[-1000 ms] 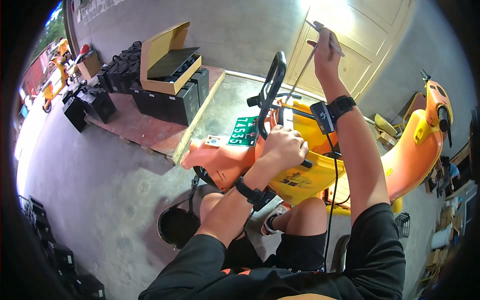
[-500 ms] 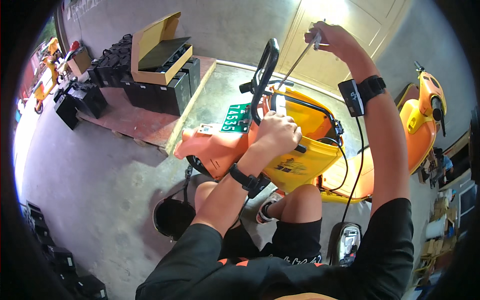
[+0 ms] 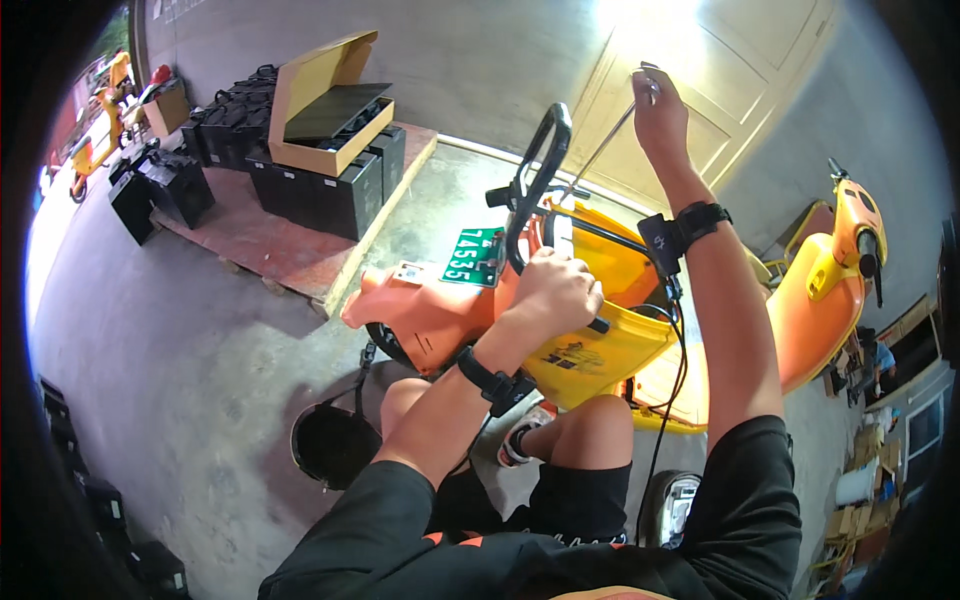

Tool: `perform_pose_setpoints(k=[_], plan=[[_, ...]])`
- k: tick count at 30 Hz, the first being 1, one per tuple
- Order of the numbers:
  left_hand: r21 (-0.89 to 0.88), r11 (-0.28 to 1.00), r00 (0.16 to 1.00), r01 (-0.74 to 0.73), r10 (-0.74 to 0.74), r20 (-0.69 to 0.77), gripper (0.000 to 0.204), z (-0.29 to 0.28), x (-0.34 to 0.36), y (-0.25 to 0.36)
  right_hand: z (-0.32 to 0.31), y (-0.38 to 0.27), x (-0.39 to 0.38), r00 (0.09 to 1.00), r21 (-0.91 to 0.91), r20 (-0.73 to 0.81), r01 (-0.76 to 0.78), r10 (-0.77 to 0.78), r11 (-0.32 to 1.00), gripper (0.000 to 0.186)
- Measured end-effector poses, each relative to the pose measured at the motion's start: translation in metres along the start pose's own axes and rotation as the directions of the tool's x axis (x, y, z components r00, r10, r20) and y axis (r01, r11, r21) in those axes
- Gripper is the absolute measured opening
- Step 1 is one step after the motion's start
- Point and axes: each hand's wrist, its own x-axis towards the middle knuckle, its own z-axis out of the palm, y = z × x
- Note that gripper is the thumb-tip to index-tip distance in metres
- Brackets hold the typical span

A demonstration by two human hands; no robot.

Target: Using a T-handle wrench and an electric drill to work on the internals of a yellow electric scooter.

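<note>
My right hand, raised beside the pale door, is closed on the top end of a long thin-shafted metal tool. Its handle is mostly covered by my fingers, so I cannot tell its exact kind. The shaft slants down to the rear part of an orange and yellow scooter; where its tip sits is too small to make out. My left hand is wrapped round the lower part of a black tubular grab rail, whose end pokes out past my fingers. A green plate is beside that hand.
An open cardboard box rests on black battery-like cases on a reddish low platform. A black round container stands by my legs. Another orange scooter is at right. A cable hangs from my right wrist.
My right hand has turned at the wrist, its fingers going from partly spread to closed round the tool's top. My left hand keeps its place on the rail. The whole view has shifted slightly.
</note>
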Motion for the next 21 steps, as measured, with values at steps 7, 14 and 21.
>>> perform_pose_setpoints(k=[7,14,21], plan=[[-0.013,0.999,0.999,-0.030,0.029,-0.015,0.033,-0.005,0.000,-0.001,0.024,-0.004,0.000,0.925,0.822,0.160,-0.318,0.346,0.472,0.037],[-0.030,1.000,1.000,-0.009,0.009,0.000,0.033,-0.003,0.000,0.000,0.003,0.010,0.023,0.714,0.771,0.538,-0.631,0.447,0.080,0.025],[0.007,1.000,0.999,-0.017,0.017,0.030,0.034,-0.004,0.001,0.002,-0.075,-0.022,0.029,0.448,0.037,0.774,-0.737,0.447,0.675,0.035]])
